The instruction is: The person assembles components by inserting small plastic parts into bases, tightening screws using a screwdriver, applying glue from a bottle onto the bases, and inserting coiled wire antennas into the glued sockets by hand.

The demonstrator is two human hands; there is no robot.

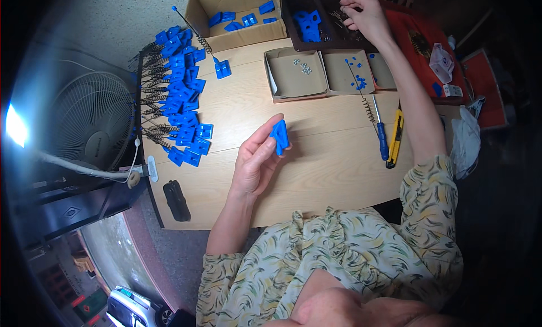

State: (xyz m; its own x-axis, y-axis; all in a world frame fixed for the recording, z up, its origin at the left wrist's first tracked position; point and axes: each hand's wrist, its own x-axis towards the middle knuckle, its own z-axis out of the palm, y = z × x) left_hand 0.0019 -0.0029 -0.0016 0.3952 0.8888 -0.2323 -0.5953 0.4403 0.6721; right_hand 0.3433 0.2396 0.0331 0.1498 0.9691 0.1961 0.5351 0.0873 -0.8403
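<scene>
My left hand [256,160] holds a blue plastic piece [279,137] upright between thumb and fingers, over the middle of the table. Far off to the right, my right hand [367,17] reaches over a dark divided tray [309,45]. Its fingers are bent together in a pinch, and whatever is between them is too small to tell. Below those fingers lie thin brownish metal parts [340,17]. The neighbouring compartment has blue plastic pieces [307,25] in it.
At the left lie many blue pieces with springs [182,92]; one more [223,69] stands apart. Behind is a cardboard box [237,42]. Shallow trays [296,95] hold small parts. A screwdriver [382,140], yellow cutter [396,138], black case [176,201] and fan [93,123] are around.
</scene>
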